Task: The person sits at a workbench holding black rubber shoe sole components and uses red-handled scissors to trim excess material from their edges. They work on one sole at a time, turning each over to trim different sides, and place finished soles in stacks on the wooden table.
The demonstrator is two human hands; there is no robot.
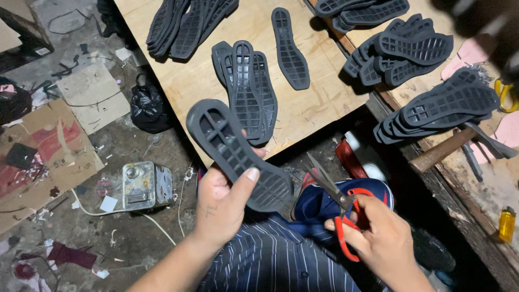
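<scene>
My left hand (221,203) grips a dark grey rubber shoe sole (235,154), held up with its gridded inner side facing me. My right hand (378,235) holds red-handled scissors (338,203), blades pointing up-left toward the sole but apart from it. Just beyond the held sole, a small stack of soles (248,92) lies on a wooden board (319,108), with a single sole (290,48) beside it.
More sole piles lie at the board's far edge (186,24) and on the right bench (405,51), (443,108). A hammer (443,150) rests on the bench edge. A metal can (145,185), black bag (146,108) and cardboard (43,157) litter the floor left.
</scene>
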